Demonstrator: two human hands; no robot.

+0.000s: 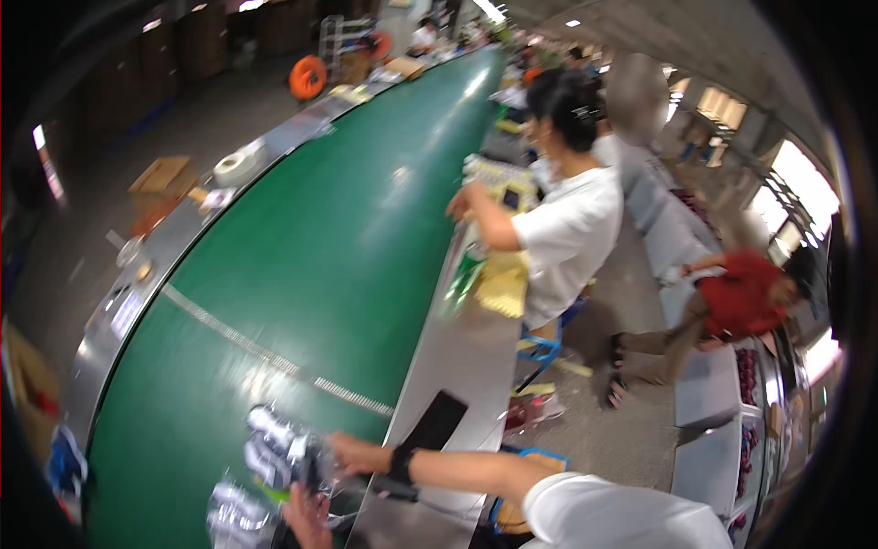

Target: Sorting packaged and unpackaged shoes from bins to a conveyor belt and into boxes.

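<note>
Foil packets [279, 448] look light, crinkly, slippery; right hand [347, 451] fingers clamp one edge, left hand [306, 517] fingers closed on another packet [236, 514], best pinched at seams

The conveyor belt [311, 247] is deep green, crossed by a thin pale stitched seam [274, 359]. Its side rails [466, 357] are dull silver-grey. The packets [279, 453] near the right hand [352, 451] are shiny silver with dark patches and a touch of green. That hand's wrist wears a black band [401, 464]. A black flat object [434, 421] lies on the rail. One co-worker wears a white shirt [572, 238], another a red shirt [741, 293]. A reel [308, 77] far off is orange. The tape roll [235, 168] is off-white.
</note>
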